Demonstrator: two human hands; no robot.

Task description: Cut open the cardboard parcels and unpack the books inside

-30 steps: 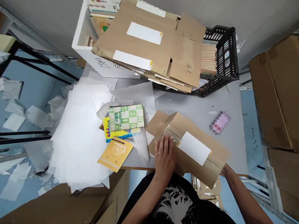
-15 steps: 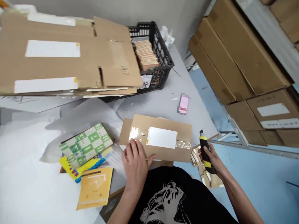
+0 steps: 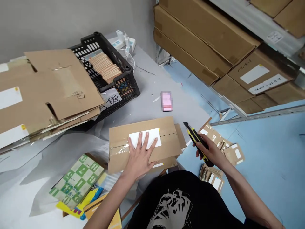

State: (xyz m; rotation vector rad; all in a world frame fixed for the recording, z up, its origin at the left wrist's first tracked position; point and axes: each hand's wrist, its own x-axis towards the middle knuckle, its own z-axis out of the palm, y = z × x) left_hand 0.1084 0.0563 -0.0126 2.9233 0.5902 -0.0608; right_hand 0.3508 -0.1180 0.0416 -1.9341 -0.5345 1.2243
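My left hand point(image 3: 140, 156) lies flat on a taped cardboard parcel point(image 3: 166, 148), fingers spread over its white label point(image 3: 152, 133). My right hand point(image 3: 207, 151) grips a yellow-and-black utility knife point(image 3: 194, 136), held just off the parcel's right end. The blade end points up and to the left. Below my left forearm lie a green-checked book point(image 3: 77, 181), a yellow book point(image 3: 71, 206) partly under it, and an orange-yellow booklet point(image 3: 107, 218) cut off by the frame edge.
A black plastic crate point(image 3: 102, 41) of tan bundles stands behind a stack of flattened cardboard point(image 3: 54, 86). A blurred pink item point(image 3: 166, 101) lies on the grey table point(image 3: 152, 79). Stacked cartons point(image 3: 209, 41) fill the upper right. Cardboard scraps point(image 3: 233, 154) lie on the blue floor.
My right hand has left the parcel and now holds the knife. The view has swung right, and the parcel now sits squarer to the view. My left hand stays on it.
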